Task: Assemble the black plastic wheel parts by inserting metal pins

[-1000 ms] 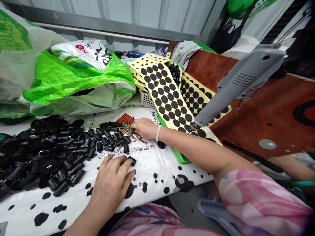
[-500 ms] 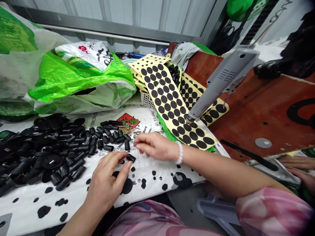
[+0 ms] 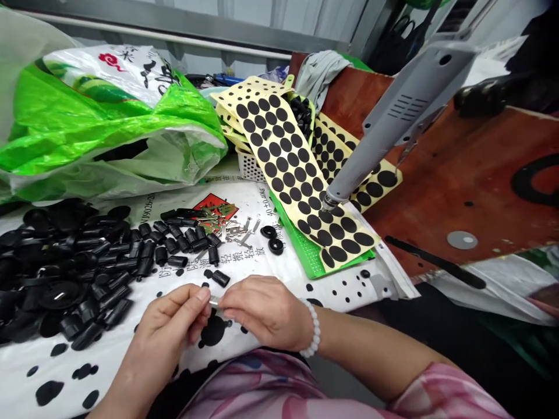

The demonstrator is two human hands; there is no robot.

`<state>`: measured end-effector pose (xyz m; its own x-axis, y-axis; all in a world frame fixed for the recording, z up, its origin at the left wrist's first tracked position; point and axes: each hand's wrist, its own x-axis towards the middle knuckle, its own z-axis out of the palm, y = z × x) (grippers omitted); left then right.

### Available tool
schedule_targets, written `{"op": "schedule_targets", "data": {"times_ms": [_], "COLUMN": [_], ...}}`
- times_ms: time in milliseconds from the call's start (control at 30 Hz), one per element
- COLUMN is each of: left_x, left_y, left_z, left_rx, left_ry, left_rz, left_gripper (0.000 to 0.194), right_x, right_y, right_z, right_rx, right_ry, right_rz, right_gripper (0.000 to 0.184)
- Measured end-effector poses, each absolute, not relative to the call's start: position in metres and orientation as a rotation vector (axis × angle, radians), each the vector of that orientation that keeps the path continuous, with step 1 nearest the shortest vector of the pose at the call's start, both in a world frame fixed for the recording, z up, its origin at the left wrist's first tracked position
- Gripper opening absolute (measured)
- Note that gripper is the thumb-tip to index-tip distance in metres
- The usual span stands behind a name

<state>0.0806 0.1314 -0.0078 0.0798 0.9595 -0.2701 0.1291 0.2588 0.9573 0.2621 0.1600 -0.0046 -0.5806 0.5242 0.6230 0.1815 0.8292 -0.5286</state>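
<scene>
**Since my hands came together, a small metal piece [image 3: 213, 301] sits pinched between them**

My left hand [image 3: 168, 331] and right hand [image 3: 264, 311] are curled nearly shut, their fingertips meeting on it, low over the printed woven sack [image 3: 109, 355]. Half a second ago my right hand was open and spread. Now the loose metal pieces [image 3: 231, 230] lie beyond my fingertips, with a black sleeve [image 3: 220, 278] just ahead of them. The heap of black sleeves [image 3: 78, 273] sits left of my left hand.

A grey power tool [image 3: 402, 113] blocks the right hand's [image 3: 266, 311] way rightward.
</scene>
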Motion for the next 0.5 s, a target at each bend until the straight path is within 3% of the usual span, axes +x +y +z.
{"op": "schedule_targets", "data": {"times_ms": [167, 300, 500], "left_x": [0.092, 0.121, 0.189], "left_y": [0.151, 0.182, 0.221], "left_z": [0.004, 0.015, 0.011], "left_rx": [1.385, 1.982, 2.47], "left_ry": [1.417, 1.437, 1.501], "left_rz": [0.73, 0.717, 0.21], "left_gripper": [0.046, 0.034, 0.029], "right_x": [0.28, 0.311, 0.346], "right_y": [0.162, 0.151, 0.131], "right_z": [0.0, 0.006, 0.002], "right_rx": [-0.604, -0.755, -0.96], "right_ry": [-1.996, -1.811, -1.676], "right_rz": [0.475, 0.529, 0.473], "right_gripper": [0.013, 0.02, 0.028]}}
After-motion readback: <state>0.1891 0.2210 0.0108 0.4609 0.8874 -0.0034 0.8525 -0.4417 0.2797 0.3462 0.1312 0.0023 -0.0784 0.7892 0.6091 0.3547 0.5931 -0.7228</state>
